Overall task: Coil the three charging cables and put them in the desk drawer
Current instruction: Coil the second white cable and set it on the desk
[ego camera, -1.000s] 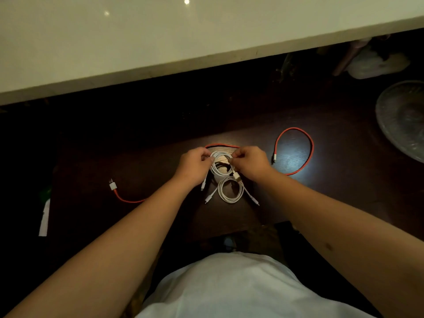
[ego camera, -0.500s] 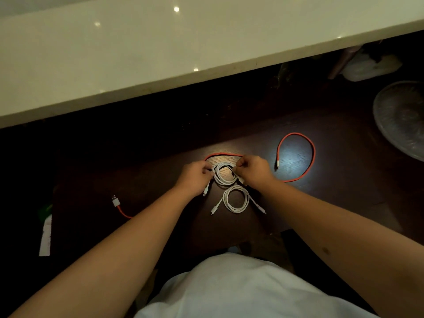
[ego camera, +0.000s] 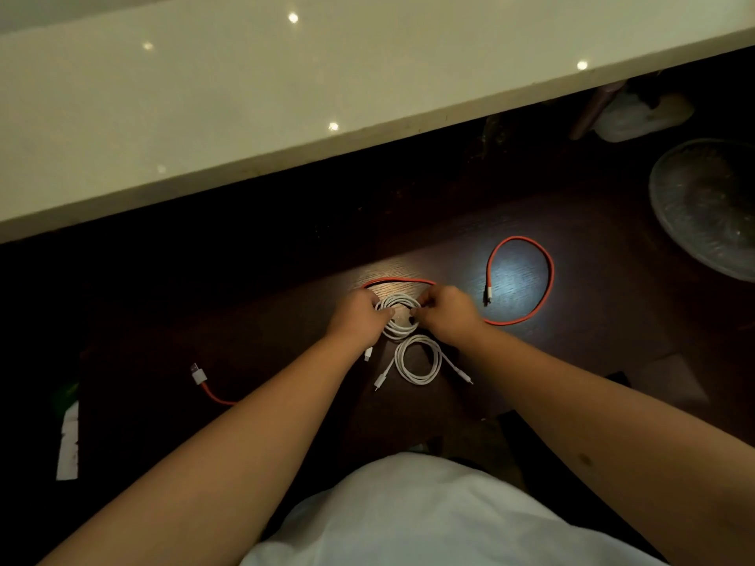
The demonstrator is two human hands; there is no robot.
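Dim room; dark wooden desk [ego camera: 592,332], pale glossy countertop [ego camera: 245,96] with light reflections beyond.

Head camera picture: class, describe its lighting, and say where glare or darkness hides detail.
Head view: dim overall; a bluish-white glare patch on the dark desk sits inside the red cable loop; small bright reflections dot the pale countertop; the left and far desk areas fall into near-black shadow; the wide lens slants the counter edge.

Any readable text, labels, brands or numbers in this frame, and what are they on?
None can be read.
White strip at the left edge: no print visible.
Red cable, its white plug and both white cable coils: no markings visible.
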